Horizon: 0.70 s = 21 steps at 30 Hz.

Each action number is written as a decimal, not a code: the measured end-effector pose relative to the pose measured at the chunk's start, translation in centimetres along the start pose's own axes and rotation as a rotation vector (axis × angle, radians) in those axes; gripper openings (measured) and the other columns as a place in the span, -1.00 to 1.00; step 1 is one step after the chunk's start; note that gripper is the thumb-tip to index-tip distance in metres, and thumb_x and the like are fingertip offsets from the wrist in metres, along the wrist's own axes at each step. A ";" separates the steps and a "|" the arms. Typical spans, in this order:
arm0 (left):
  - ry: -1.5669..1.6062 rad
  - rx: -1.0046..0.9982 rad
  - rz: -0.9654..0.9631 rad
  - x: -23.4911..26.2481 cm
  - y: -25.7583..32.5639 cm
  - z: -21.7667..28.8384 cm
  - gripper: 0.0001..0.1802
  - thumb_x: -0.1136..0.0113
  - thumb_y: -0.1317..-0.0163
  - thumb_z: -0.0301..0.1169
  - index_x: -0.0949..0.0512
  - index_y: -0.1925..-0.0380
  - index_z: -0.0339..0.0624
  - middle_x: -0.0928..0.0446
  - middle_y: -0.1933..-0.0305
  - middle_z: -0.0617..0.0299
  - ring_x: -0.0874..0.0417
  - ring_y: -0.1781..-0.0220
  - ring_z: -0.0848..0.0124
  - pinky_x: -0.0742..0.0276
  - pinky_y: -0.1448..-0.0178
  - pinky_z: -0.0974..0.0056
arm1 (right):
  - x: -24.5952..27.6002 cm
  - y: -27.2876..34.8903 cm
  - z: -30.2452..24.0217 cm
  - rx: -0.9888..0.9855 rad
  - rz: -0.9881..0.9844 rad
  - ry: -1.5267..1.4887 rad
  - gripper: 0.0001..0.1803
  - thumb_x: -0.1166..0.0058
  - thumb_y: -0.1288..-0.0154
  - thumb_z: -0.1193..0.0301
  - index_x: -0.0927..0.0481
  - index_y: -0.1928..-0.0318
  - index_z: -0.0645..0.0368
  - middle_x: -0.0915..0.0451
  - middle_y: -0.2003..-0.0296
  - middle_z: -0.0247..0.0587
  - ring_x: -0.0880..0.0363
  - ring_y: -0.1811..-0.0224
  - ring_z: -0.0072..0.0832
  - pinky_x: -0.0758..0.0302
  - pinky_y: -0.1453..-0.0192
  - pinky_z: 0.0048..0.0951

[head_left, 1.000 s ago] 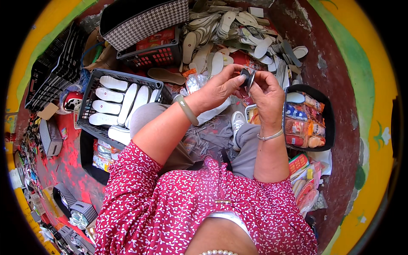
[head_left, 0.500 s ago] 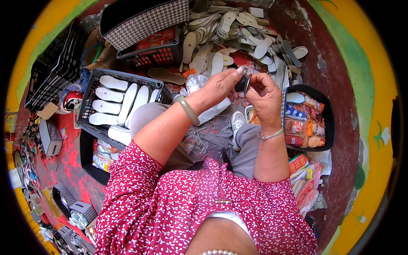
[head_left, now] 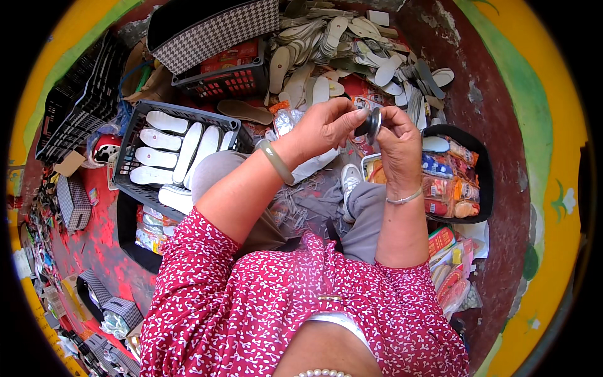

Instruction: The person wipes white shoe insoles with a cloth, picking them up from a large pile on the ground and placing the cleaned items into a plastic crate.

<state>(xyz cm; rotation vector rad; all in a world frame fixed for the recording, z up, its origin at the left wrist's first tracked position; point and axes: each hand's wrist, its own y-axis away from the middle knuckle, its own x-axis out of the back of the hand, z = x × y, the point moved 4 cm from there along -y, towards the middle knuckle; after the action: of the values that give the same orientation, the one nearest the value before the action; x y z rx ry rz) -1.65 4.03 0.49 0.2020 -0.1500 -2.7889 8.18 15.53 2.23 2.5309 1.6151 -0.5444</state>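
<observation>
Head view: a small round piece (head_left: pixel 374 125) is held up in the air between the two hands, above the person's legs. It is black, with a darker, thicker body on the left and a thin disc on the right, whose rim catches the light as a silvery line; finer detail is too small to make out. The disc stands nearly on edge, its narrow outline running up and down with a slight tilt, so its flat side faces right, toward the right hand (head_left: pixel 399 135). The piece's axis lies roughly left to right, across the gap between the hands; its long axis cannot be told with certainty. The left hand (head_left: pixel 333 124) has its fingers closed on the black body, the thumb along the near upper side. The right fingers are curled in at the disc's right side; whether they grip it cannot be told. Beyond lies a heap of pale soles (head_left: pixel 336 31), with a crate (head_left: pixel 151 198) to the left and a bin (head_left: pixel 485 182) to the right.
</observation>
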 end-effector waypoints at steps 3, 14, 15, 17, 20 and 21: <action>0.108 -0.560 0.261 -1.0 0.6 0.7 -0.54 -0.22 -0.18 -0.40 -0.35 -0.05 -0.28 -0.43 0.13 0.18 -0.52 0.26 0.48 -0.50 0.17 0.41 | 0.0 -0.2 0.1 -0.014 0.017 -0.069 -0.80 -0.11 -0.06 0.63 -0.51 0.24 0.27 -0.56 0.33 -0.36 -0.50 0.32 -0.69 -0.42 0.22 -0.67; -0.281 -0.088 0.182 -0.3 0.5 0.9 -0.60 -0.16 -0.23 -0.21 -0.41 0.11 -0.30 -0.54 0.49 0.18 -0.56 0.49 0.44 -0.46 0.38 0.38 | 0.4 -0.2 0.6 -0.050 -0.021 0.024 -0.80 -0.10 -0.05 0.63 -0.52 0.25 0.25 -0.55 0.35 -0.38 -0.48 0.33 -0.69 -0.41 0.22 -0.69; -0.220 0.087 0.126 0.2 0.2 0.5 -0.58 -0.16 -0.22 -0.16 -0.42 0.15 -0.31 -0.54 0.53 0.18 -0.56 0.52 0.42 -0.44 0.43 0.37 | 0.4 -0.2 0.6 -0.047 -0.011 0.017 -0.80 -0.10 -0.04 0.64 -0.52 0.25 0.25 -0.55 0.35 -0.38 -0.49 0.33 -0.69 -0.42 0.22 -0.68; -0.042 -0.003 0.037 0.4 -0.3 -0.1 -0.57 -0.19 -0.20 -0.21 -0.41 0.08 -0.30 -0.53 0.26 0.05 -0.58 0.31 0.37 -0.51 0.20 0.34 | 0.3 -0.3 0.6 -0.042 0.007 0.001 -0.80 -0.10 -0.04 0.64 -0.52 0.25 0.25 -0.55 0.35 -0.37 -0.49 0.34 -0.68 -0.42 0.22 -0.68; -0.155 -0.551 0.262 -0.6 0.8 1.1 -0.55 -0.20 -0.19 -0.27 -0.38 0.01 -0.28 -0.45 0.07 0.02 -0.56 0.18 0.33 -0.51 0.09 0.32 | 0.0 -0.4 0.1 -0.104 0.057 -0.117 -0.80 -0.08 -0.04 0.65 -0.51 0.26 0.25 -0.56 0.34 -0.35 -0.51 0.33 -0.67 -0.43 0.21 -0.67; -0.315 -0.674 0.250 -0.7 1.0 1.7 -0.54 -0.20 -0.19 -0.28 -0.37 -0.02 -0.28 -0.41 0.03 0.05 -0.54 0.16 0.37 -0.51 0.12 0.35 | 0.0 -0.4 0.1 -0.109 0.045 -0.141 -0.80 -0.07 -0.04 0.65 -0.51 0.26 0.26 -0.57 0.34 -0.34 -0.51 0.34 -0.66 -0.43 0.22 -0.66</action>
<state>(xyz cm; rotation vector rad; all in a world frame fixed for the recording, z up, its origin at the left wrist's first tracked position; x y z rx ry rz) -0.93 3.48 2.36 -0.3923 0.6361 -2.4377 7.74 15.65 2.18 2.3868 1.4931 -0.5982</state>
